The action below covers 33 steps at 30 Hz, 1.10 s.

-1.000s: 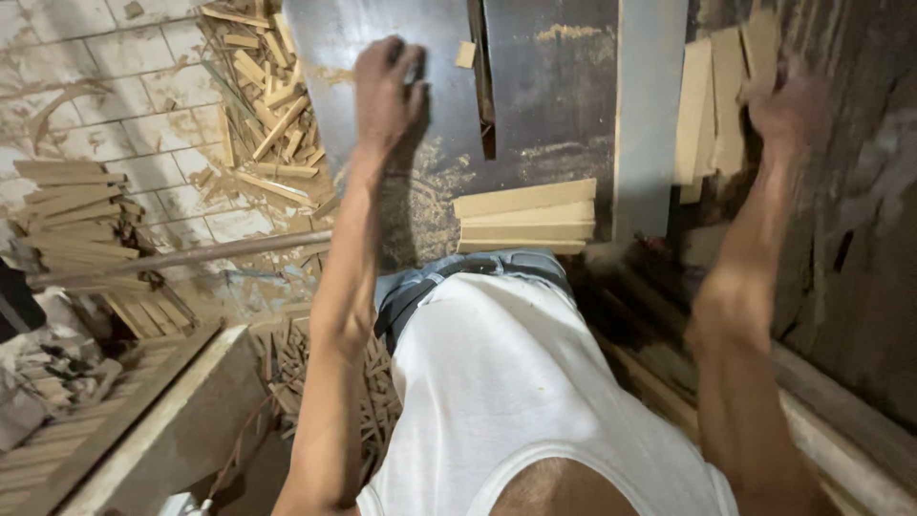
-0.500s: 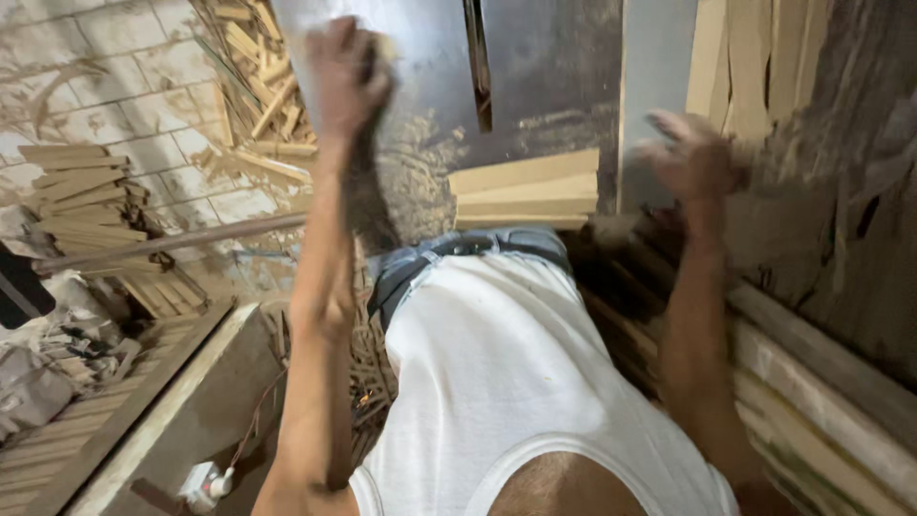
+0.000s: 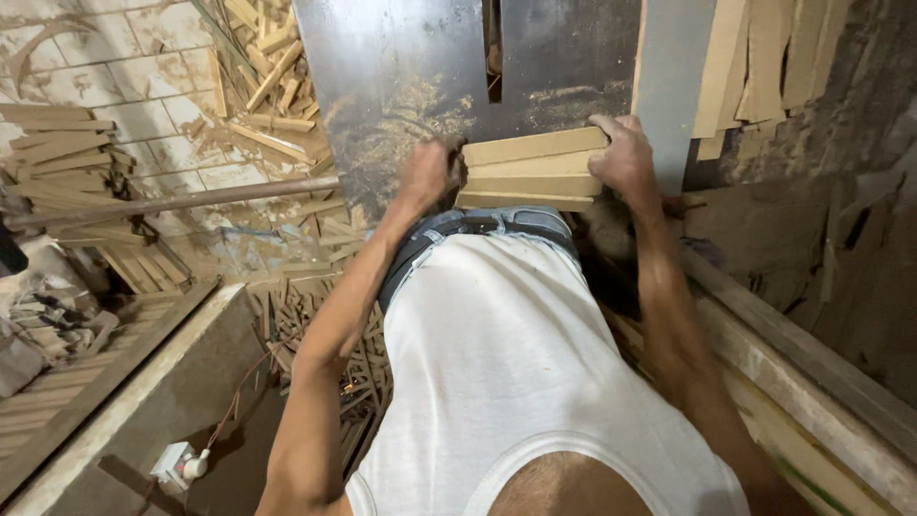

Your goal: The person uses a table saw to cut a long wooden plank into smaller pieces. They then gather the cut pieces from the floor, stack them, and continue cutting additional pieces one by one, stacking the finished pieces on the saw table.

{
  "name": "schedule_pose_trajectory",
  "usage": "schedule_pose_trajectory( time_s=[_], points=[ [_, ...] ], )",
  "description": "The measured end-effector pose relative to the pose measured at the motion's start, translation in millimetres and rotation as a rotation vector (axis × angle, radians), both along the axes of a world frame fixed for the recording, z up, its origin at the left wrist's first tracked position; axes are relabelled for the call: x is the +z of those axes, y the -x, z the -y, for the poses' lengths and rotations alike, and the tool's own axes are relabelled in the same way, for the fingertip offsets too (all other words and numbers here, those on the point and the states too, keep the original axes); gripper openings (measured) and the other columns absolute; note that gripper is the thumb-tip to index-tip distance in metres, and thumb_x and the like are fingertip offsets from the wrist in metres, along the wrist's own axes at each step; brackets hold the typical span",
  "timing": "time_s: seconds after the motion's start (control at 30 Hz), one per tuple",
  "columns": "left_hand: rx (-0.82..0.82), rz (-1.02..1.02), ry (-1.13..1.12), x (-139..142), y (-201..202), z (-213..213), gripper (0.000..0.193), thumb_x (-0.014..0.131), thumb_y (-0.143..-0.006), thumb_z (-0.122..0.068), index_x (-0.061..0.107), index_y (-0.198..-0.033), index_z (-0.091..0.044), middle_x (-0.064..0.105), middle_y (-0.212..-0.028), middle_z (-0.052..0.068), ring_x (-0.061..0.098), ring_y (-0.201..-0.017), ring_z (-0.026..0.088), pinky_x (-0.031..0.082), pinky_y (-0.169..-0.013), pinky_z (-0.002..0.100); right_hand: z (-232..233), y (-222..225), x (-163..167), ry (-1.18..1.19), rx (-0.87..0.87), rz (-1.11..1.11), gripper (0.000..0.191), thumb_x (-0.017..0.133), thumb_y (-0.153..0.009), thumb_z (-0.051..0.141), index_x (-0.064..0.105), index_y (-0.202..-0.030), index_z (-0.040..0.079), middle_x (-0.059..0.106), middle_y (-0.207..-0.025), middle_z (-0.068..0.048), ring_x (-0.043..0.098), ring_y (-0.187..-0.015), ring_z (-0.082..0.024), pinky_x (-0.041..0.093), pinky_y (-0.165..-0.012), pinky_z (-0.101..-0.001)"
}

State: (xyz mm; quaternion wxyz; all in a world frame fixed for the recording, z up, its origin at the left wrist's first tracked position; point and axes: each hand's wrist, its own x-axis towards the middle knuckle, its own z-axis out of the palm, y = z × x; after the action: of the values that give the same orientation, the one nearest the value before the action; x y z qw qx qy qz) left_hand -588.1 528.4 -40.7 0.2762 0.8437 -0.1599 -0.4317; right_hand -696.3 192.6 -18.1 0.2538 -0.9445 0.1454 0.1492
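A small stack of flat pale wooden boards (image 3: 530,172) lies at the near edge of a dark metal saw table (image 3: 401,76) dusted with sawdust. My left hand (image 3: 425,175) presses against the stack's left end, fingers curled. My right hand (image 3: 626,158) grips its right end, fingers over the top board. A narrow blade slot (image 3: 493,43) runs down the table just beyond the stack. A grey metal fence (image 3: 673,86) stands to the right of my right hand.
Offcut sticks (image 3: 267,67) lie heaped on the tiled floor at left, with stacked boards (image 3: 67,162) and a long pipe (image 3: 172,203). Scrap strips (image 3: 330,325) litter the floor below. A white plug socket (image 3: 177,465) sits low left. Upright planks (image 3: 755,67) lean at right.
Both hands came back from the far part of the table to the near edge and closed on the two ends of the board stack. The camera tilted closer.
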Motion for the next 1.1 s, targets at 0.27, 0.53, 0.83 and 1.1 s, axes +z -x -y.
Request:
schedule_pose_trajectory(
  time_s=[0.27,0.53,0.83,1.1],
  points=[
    [0.352,0.349,0.319,-31.7,-22.2,0.0,0.039,0.075,-0.083,-0.008,0.071,-0.122,-0.001,0.073,-0.108,0.026,0.075,-0.092,0.036,0.06,-0.082,0.043,2.8,-30.3,-1.0,-0.11,-0.101,0.039,0.06,0.059,-0.079,-0.001,0.065,-0.137,0.009,0.061,-0.129,-0.023,0.06,-0.118,-0.038,0.05,-0.102,-0.0448],
    [0.467,-0.029,0.178,-22.4,-26.5,27.1,0.042,0.056,-0.099,-0.012,0.058,-0.141,-0.01,0.075,-0.101,0.011,0.071,-0.076,0.026,0.06,-0.065,0.036,3.5,-49.0,-6.7,0.254,0.222,0.378,0.057,0.07,-0.083,0.006,0.061,-0.14,0.006,0.065,-0.132,-0.021,0.06,-0.122,-0.036,0.049,-0.103,-0.0487],
    [0.531,0.122,0.667,-32.5,-8.4,37.1,0.048,0.059,-0.096,0.007,0.053,-0.144,0.001,0.072,-0.115,0.009,0.068,-0.104,0.016,0.055,-0.096,0.028,-32.3,-62.7,-43.3,0.245,0.339,0.185,0.033,0.061,-0.104,0.004,0.071,-0.133,0.015,0.065,-0.105,-0.011,0.062,-0.101,-0.028,0.05,-0.088,-0.0527],
    [0.223,0.366,0.487,-34.1,-20.9,29.2,0.053,0.072,-0.086,-0.006,0.058,-0.137,0.0,0.071,-0.108,0.019,0.069,-0.093,0.032,0.057,-0.085,0.042,-60.0,-57.2,-24.3,0.377,0.201,0.313,0.036,0.064,-0.096,0.005,0.071,-0.129,0.017,0.064,-0.122,-0.01,0.058,-0.121,-0.036,0.044,-0.092,-0.0656]
  ],
)
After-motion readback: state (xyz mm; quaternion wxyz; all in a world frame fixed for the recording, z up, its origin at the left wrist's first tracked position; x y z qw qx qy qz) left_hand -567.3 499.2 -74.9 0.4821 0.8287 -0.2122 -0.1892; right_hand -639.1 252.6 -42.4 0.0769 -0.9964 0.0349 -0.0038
